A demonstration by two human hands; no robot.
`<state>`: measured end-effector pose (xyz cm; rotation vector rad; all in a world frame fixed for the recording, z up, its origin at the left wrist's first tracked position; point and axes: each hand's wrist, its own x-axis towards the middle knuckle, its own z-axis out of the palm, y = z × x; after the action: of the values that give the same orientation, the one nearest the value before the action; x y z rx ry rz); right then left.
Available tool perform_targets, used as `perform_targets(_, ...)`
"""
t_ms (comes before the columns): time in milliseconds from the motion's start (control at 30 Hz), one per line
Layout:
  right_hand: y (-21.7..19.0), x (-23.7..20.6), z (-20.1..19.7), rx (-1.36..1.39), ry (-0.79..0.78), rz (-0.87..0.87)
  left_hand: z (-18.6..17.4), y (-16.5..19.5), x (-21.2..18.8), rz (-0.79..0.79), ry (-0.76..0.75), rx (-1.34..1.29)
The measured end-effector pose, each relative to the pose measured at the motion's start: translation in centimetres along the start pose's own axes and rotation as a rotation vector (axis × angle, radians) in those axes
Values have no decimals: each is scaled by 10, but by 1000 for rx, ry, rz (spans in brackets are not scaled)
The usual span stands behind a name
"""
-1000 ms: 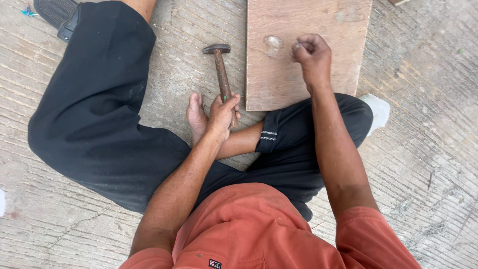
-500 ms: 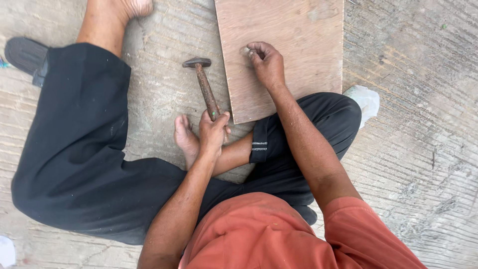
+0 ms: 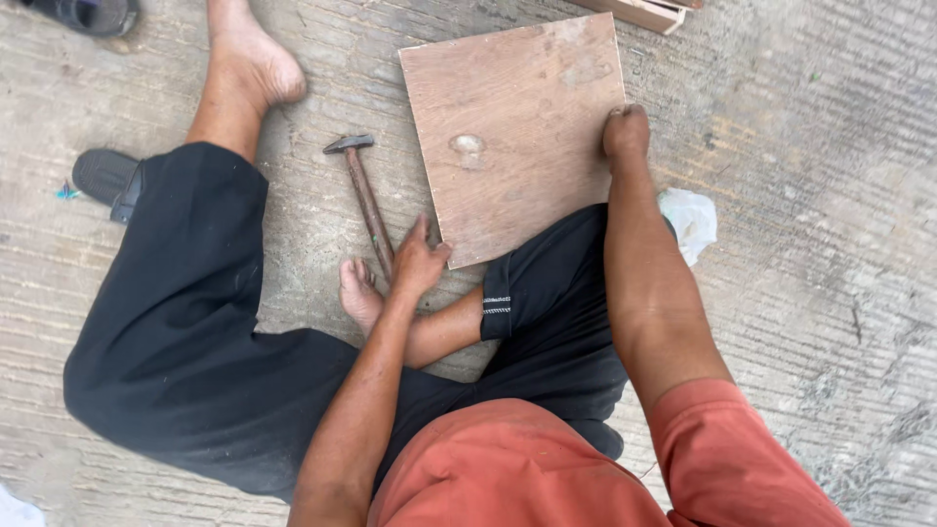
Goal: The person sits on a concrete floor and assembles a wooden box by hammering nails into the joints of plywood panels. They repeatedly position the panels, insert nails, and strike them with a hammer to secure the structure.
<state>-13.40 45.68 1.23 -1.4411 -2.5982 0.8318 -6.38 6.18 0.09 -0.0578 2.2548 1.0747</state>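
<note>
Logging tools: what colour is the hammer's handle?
Rusty brown handle, dark metal hammer head; head view.

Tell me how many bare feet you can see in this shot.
2. One bare foot lies at the top left on the concrete, past the hammer. The other foot is tucked in beside the left hand, just below the plywood board.

Rust-orange short-sleeved shirt [image 3: 508, 468], black trousers [image 3: 185, 342], bare feet [image 3: 359, 293]
</note>
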Motion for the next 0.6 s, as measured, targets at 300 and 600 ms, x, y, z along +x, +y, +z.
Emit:
perform_targets(300,-56,-59,-38,216,31,-108,-3,8,-34,27,210,-444)
perform_targets(600,-82,-82,-93,394,147,-309,-59,64,-113,388,517,-526)
